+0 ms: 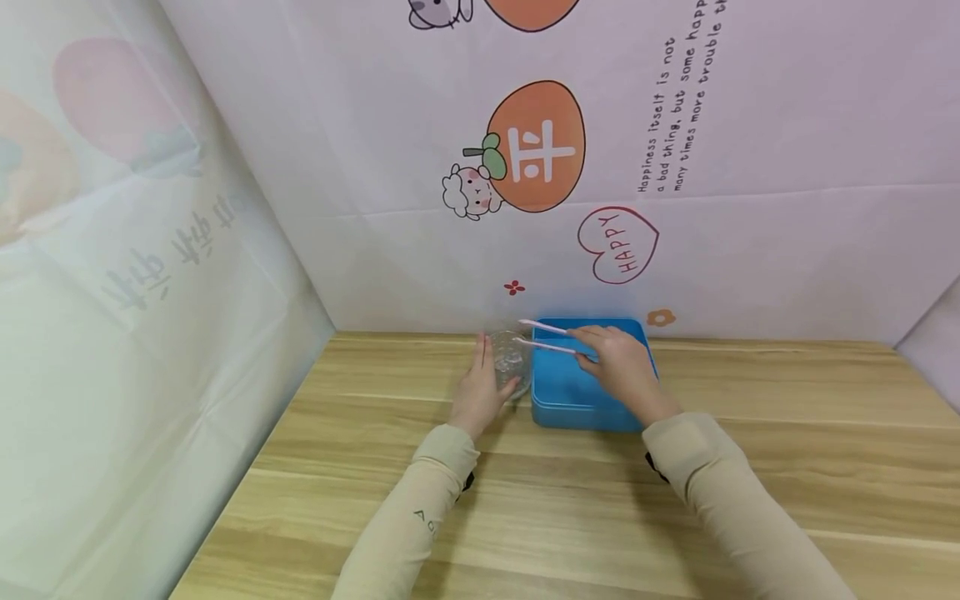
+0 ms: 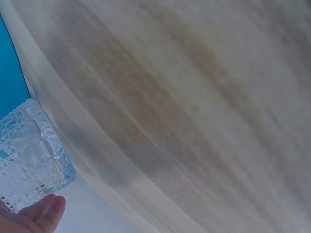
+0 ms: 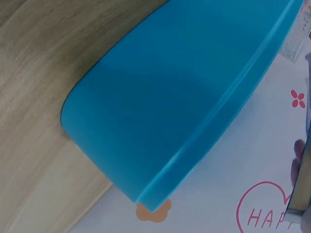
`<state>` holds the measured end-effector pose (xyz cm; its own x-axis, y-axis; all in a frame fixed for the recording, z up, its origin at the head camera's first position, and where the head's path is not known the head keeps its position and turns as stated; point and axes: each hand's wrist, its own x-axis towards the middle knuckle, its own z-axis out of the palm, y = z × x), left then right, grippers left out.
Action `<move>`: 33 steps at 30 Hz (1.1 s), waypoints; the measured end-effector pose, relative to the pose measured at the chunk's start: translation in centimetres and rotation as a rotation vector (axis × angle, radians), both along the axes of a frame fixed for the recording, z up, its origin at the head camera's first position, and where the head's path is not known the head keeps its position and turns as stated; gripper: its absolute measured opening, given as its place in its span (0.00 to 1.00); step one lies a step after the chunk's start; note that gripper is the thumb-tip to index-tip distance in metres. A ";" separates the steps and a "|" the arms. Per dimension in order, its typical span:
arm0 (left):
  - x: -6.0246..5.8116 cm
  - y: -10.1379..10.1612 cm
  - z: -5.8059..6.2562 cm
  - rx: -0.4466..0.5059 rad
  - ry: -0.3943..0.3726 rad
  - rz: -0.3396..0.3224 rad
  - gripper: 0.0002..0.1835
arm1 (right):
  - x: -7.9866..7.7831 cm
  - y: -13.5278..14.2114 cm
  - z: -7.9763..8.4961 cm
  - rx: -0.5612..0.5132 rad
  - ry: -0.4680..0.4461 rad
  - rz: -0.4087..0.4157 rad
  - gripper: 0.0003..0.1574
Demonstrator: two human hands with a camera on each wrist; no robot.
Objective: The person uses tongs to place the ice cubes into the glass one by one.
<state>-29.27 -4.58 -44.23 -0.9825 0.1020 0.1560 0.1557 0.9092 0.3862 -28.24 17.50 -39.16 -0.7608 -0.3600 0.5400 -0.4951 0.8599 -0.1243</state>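
A clear cut-glass bowl stands against the left side of a blue plastic box. My left hand holds the bowl, fingers along its left side and thumb at the front. In the left wrist view, the patterned glass shows above the fingertips. My right hand grips pale pink tongs over the box, their two arms spread apart and pointing left above the bowl. Whether anything lies in the bowl is too unclear to tell. The right wrist view shows mostly the box's outer wall.
Box and bowl are at the back of a wood-grain table, close to a white printed cloth hanging behind. Another cloth sheet hangs along the left edge. The box's back rim nearly meets the rear cloth.
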 end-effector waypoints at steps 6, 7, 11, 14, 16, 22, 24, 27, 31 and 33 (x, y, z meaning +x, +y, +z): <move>-0.1 -0.1 -0.1 -0.019 0.014 -0.005 0.47 | -0.6 0.6 -0.4 -0.086 -0.088 -0.087 0.23; -0.1 -0.2 -0.1 -0.018 0.014 -0.005 0.47 | -0.7 0.6 -0.5 -0.090 -0.105 -0.097 0.23; -0.2 -0.2 -0.1 -0.020 0.003 0.003 0.47 | -1.0 0.7 -0.8 -0.090 -0.165 -0.126 0.24; -0.3 -0.3 -0.2 -0.018 -0.008 0.005 0.48 | -1.1 0.7 -1.1 -0.075 -0.210 -0.161 0.24; -0.3 -0.3 -0.3 -0.017 -0.008 0.005 0.48 | -1.1 0.7 -1.4 -0.068 -0.243 -0.184 0.25; -0.2 -0.3 -0.4 -0.027 -0.005 0.010 0.47 | -1.1 0.6 -2.4 -0.058 -0.332 -0.234 0.25; -0.2 -0.3 -0.3 -0.019 -0.011 0.008 0.47 | -1.2 0.7 -2.7 -0.056 -0.351 -0.239 0.25; -0.2 -0.3 -0.2 -0.019 -0.016 0.004 0.47 | -1.5 0.8 -3.1 -0.057 -0.373 -0.238 0.25; -0.2 -0.3 -0.3 -0.021 -0.008 -0.002 0.48 | -1.7 0.8 -3.4 -0.066 -0.398 -0.240 0.24; -0.3 -0.3 -0.3 -0.017 -0.008 -0.005 0.48 | -1.9 0.7 -3.5 -0.064 -0.401 -0.245 0.25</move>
<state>-29.54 -4.92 -44.54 -0.9832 0.1093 0.1465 0.1571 0.9150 0.3716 -30.17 18.20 -42.64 -0.9721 -0.1195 0.2018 -0.1808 0.9298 -0.3205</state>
